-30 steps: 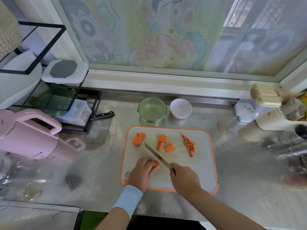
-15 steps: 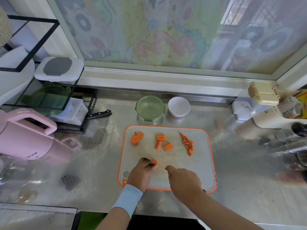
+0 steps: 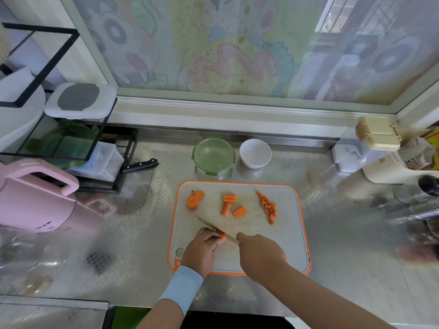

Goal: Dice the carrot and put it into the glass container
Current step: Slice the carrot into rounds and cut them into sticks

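You've got a matt, pale plastic cutting board (image 3: 285, 245) rimmed in bright orange, on a steel counter (image 3: 147, 245) embossed with a fine raised pattern, dully shiny. Your knife (image 3: 209, 225) blade is bare glinting metal; the carrot (image 3: 229, 199) shows matt cut faces. The glass container (image 3: 213, 155) is clear under a translucent green plastic lid, the white bowl (image 3: 255, 154) smooth and glossy. Pink kettle (image 3: 31, 205): smooth plastic. On your wrist, a soft pale-blue cloth sleeve (image 3: 183, 288).

Left hand (image 3: 202, 252) pinches carrot (image 3: 222, 235); right hand (image 3: 261, 255) grips knife (image 3: 209, 226).
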The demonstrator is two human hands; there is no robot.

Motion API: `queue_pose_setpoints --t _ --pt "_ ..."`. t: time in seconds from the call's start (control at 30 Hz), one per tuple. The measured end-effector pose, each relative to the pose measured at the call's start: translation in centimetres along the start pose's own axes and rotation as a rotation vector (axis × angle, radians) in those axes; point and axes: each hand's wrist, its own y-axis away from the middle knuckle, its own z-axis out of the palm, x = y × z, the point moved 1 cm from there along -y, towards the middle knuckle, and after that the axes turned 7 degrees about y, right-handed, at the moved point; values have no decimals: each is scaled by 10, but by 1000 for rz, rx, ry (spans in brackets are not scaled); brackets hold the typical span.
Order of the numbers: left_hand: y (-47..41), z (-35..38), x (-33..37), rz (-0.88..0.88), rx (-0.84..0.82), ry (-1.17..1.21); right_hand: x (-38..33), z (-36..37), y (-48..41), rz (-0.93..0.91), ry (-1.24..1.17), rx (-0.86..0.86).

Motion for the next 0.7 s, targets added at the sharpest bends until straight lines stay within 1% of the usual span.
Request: queue_pose_setpoints --t 0.2,0.33,0.5,0.7 --pt "1 1 0 -40 1 17 -4 -1 -18 1 0 -70" --pt "3 -1 3 -80 9 23 -3 10 -26 14 -53 -104" --pt "4 0 4 -79 8 29 -2 31 -30 24 -107 -80" --pt "6 1 8 -87 -3 -12 0 36 -30 0 -85 -52"
